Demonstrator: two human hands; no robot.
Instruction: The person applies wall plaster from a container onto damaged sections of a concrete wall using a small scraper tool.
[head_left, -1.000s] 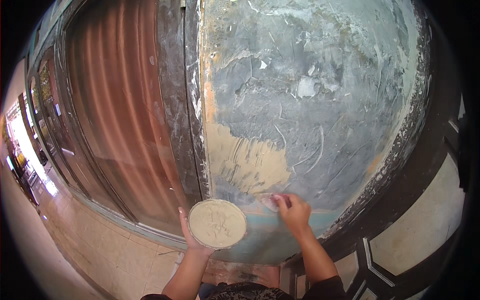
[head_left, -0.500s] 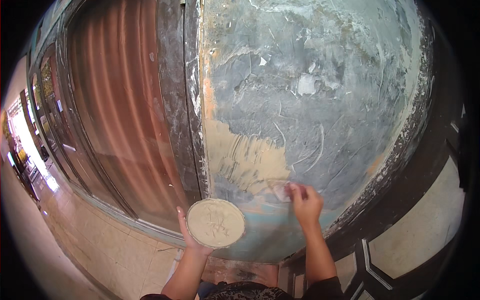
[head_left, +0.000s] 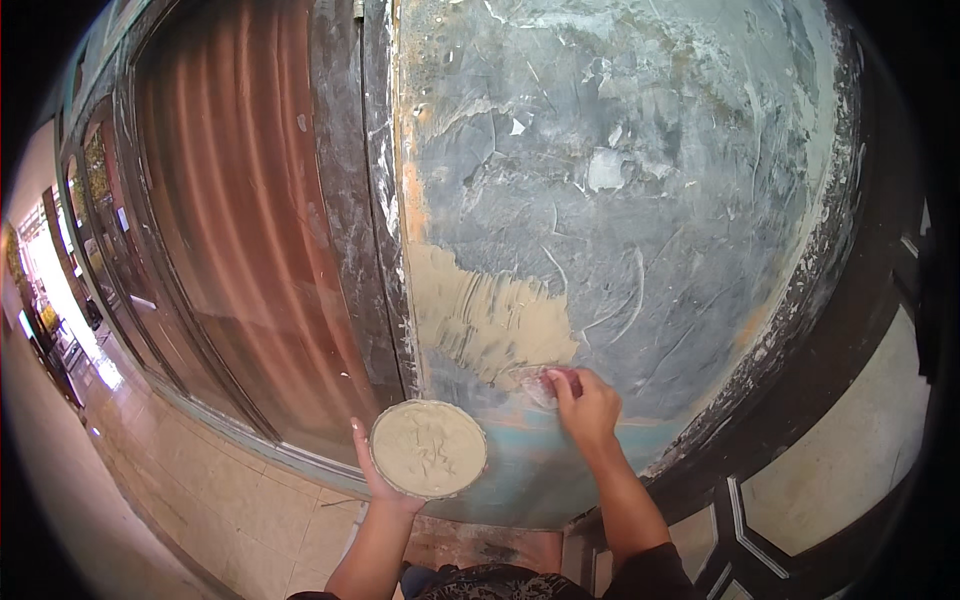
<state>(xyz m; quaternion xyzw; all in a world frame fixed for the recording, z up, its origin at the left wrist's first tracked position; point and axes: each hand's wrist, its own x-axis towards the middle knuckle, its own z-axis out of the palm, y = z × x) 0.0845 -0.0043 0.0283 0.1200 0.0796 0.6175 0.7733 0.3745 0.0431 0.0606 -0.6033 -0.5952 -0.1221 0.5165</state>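
My left hand point(head_left: 372, 478) holds a round shallow dish point(head_left: 428, 449) full of beige putty, level, in front of the wall's lower part. My right hand point(head_left: 586, 408) grips a small flat scraper point(head_left: 540, 384) and presses it against the grey-blue wall panel point(head_left: 620, 180). The scraper's blade lies just below a patch of fresh beige putty point(head_left: 485, 312) spread near the panel's left edge. Both forearms come up from the bottom of the view.
A dark vertical frame post point(head_left: 350, 200) borders the panel on the left, with a reddish-brown ribbed shutter point(head_left: 230, 220) beyond it. A dark frame with pale inset panels point(head_left: 830, 480) stands at the right. Beige floor tiles point(head_left: 200, 500) run along the lower left.
My right hand slid the scraper to the right along the wall, then back leftward and slightly up under the putty patch. The dish stayed nearly still.
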